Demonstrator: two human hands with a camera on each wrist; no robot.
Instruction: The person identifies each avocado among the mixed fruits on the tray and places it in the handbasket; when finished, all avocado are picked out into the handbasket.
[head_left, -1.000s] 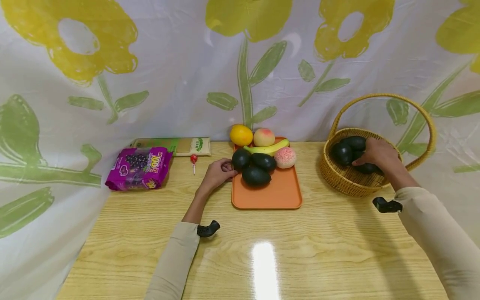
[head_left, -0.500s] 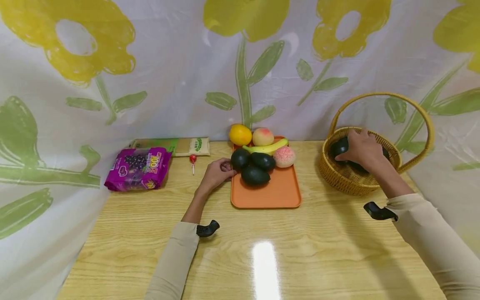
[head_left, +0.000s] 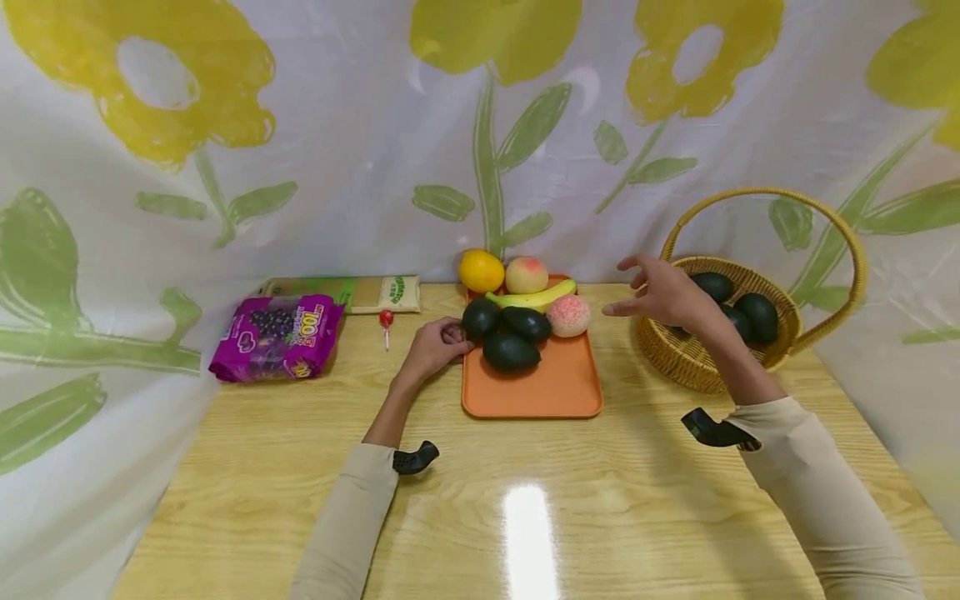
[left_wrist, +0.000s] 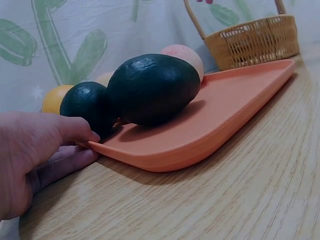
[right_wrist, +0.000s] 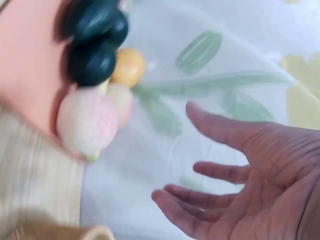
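My left hand (head_left: pixel 433 347) pinches the left rim of the orange tray (head_left: pixel 540 400); in the left wrist view the thumb lies on the rim (left_wrist: pixel 165 162) and a finger beneath it. On the tray lie three dark green avocados (head_left: pixel 512 352), a banana (head_left: pixel 551 292), a speckled peach (head_left: pixel 570 315), another peach (head_left: pixel 527 274) and a yellow lemon-like fruit (head_left: pixel 482 271). My right hand (head_left: pixel 663 292) is in the air between tray and basket, fingers spread, holding nothing. Several more avocados (head_left: pixel 757 318) rest in the wicker basket (head_left: pixel 675 362), partly hidden by the right arm.
At the left, a purple candy bag (head_left: pixel 277 337) lies before a flat beige-and-green packet (head_left: pixel 367 293). A red lollipop (head_left: pixel 386 318) is left of my left hand. The basket's tall handle (head_left: pixel 765 192) arches upward. A flowered cloth (head_left: pixel 337 167) hangs behind the wooden table (head_left: pixel 420 533).
My right hand has come out of the basket with nothing in it and moved left towards the tray, uncovering avocados inside. The left hand stays at the tray's rim.
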